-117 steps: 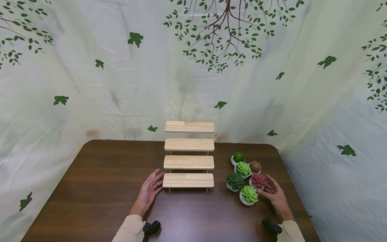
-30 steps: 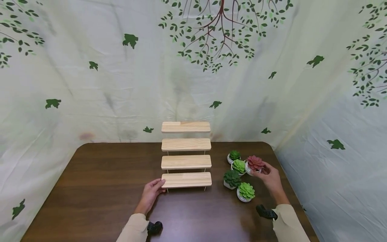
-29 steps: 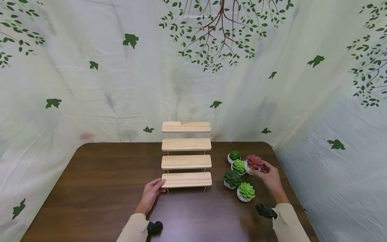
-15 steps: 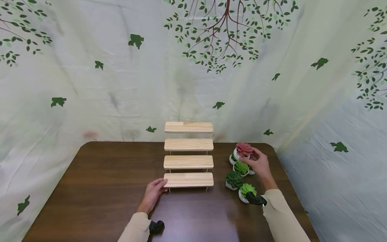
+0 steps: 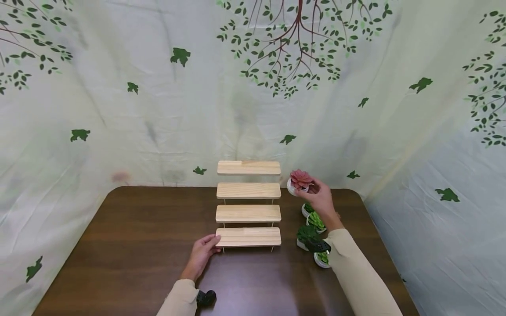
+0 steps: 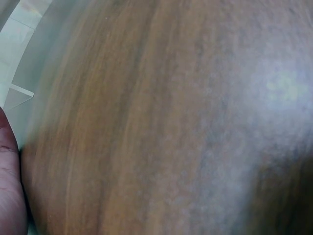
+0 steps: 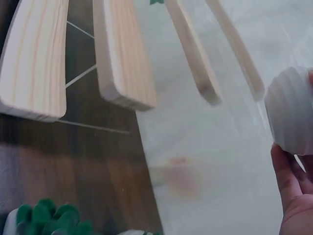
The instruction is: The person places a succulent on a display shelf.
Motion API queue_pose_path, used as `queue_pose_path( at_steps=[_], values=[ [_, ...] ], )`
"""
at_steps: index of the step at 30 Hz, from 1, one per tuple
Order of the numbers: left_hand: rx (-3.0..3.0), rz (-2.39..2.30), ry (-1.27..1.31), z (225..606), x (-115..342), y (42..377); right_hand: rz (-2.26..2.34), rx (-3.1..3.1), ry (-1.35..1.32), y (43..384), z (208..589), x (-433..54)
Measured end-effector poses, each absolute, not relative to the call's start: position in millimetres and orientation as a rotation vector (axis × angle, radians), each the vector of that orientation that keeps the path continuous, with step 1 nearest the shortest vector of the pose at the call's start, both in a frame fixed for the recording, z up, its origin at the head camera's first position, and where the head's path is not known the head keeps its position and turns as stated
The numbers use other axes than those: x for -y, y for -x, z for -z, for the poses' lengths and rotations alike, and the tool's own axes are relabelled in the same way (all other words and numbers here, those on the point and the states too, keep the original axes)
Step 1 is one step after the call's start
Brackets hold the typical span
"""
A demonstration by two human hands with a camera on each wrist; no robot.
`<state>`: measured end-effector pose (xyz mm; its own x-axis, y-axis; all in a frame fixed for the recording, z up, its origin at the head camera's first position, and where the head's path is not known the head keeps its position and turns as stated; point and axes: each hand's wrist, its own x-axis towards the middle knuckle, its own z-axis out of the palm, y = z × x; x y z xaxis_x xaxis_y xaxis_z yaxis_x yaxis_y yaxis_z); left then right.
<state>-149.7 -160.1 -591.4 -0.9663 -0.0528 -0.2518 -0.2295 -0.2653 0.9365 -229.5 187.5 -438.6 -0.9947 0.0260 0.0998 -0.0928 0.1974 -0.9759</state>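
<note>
My right hand (image 5: 322, 201) holds a red artificial succulent (image 5: 300, 178) by its white pot (image 7: 292, 112), raised just right of the upper tiers of a stepped wooden shelf stand (image 5: 248, 213). In the right wrist view the pot is at the right edge, apart from the boards, with fingers (image 7: 286, 171) around it. My left hand (image 5: 199, 256) pinches the left end of the lowest board (image 5: 249, 237), thumb on top. In the left wrist view only a strip of that hand (image 6: 10, 186) shows. No plants stand on the shelf boards.
Several potted succulents stand right of the stand: a small green one (image 5: 308, 208), a light green one (image 5: 316, 220), a dark green one (image 5: 304, 232) and a bright green one (image 5: 322, 259). My right forearm partly covers them. A printed curtain (image 5: 158, 109) hangs behind the brown table (image 5: 130, 245).
My right hand has picked up the red succulent from the group and carried it up and left, over the other plants, towards the stand. My left hand has taken hold of the lowest board.
</note>
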Motion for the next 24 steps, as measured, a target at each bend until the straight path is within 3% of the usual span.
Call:
queue_pose_path(
  at_steps=[24],
  values=[
    [-1.850,-2.381,0.327,598.3,161.6,150.4,-2.008,2.258,-0.330,280.9,410.0,-93.5]
  ],
)
